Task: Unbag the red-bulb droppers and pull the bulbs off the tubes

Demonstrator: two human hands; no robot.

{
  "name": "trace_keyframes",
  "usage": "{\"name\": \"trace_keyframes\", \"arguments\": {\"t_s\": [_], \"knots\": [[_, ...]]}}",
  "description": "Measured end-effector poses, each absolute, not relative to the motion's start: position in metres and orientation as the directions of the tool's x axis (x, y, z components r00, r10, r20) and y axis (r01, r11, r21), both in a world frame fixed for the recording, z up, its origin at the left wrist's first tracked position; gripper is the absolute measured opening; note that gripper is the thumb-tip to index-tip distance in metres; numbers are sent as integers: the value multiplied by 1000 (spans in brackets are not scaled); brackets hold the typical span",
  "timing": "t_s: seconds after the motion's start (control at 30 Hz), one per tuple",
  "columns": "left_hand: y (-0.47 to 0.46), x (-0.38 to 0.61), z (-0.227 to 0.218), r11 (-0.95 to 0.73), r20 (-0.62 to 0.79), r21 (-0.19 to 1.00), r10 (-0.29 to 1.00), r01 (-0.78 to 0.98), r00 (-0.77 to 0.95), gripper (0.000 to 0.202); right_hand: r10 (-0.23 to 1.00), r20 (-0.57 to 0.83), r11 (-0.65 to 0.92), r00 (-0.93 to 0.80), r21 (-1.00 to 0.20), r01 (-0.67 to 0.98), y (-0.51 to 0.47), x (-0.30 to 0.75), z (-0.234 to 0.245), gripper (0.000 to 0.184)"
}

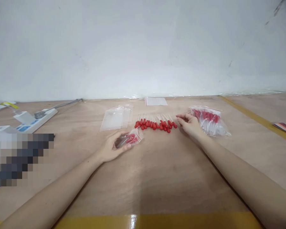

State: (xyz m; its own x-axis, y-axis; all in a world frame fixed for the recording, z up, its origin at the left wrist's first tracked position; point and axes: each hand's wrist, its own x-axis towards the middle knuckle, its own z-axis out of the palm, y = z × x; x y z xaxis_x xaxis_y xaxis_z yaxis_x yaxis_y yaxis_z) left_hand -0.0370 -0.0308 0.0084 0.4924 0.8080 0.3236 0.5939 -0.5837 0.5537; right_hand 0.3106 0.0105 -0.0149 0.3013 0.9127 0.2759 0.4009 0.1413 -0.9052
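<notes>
My left hand [112, 147] is wrapped round a clear zip bag [138, 135] with red-bulbed droppers inside. The bag's mouth faces right, towards a row of loose droppers [154, 126] with red bulbs and thin clear tubes. These lie side by side, bulbs towards me and tubes pointing to the wall. At the right end of that row, my right hand [189, 124] has its fingers stretched out, thumb a little below them, and nothing visible between them. Just right of it lies a pile of filled zip bags [208, 121], also holding red-bulbed droppers.
Flat clear zip bags [113, 118] overlap at the left of the row. Another flat stack of bags [156, 101] lies near the wall [143, 47]. Far left are a power strip [41, 120] with plugs and a pixelated dark object [21, 159]. A striped item [284, 128] rests far right.
</notes>
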Motion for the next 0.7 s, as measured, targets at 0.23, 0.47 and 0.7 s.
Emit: {"name": "trace_keyframes", "arguments": {"t_s": [0.23, 0.47, 0.7], "knots": [[-27, -35, 3, -478, 263, 658, 870, 582, 417, 38, 924, 356, 280, 143, -881, 382, -13, 270, 5, 24], [-40, -17, 6, -525, 210, 694, 802, 492, 559, 38, 823, 318, 522, -471, -752, 402, -41, 213, 9, 17], [-42, -15, 8, -543, 174, 649, 788, 533, 591, 36, 778, 260, 575, -571, -661, 482, -43, 211, 11, 13]]}}
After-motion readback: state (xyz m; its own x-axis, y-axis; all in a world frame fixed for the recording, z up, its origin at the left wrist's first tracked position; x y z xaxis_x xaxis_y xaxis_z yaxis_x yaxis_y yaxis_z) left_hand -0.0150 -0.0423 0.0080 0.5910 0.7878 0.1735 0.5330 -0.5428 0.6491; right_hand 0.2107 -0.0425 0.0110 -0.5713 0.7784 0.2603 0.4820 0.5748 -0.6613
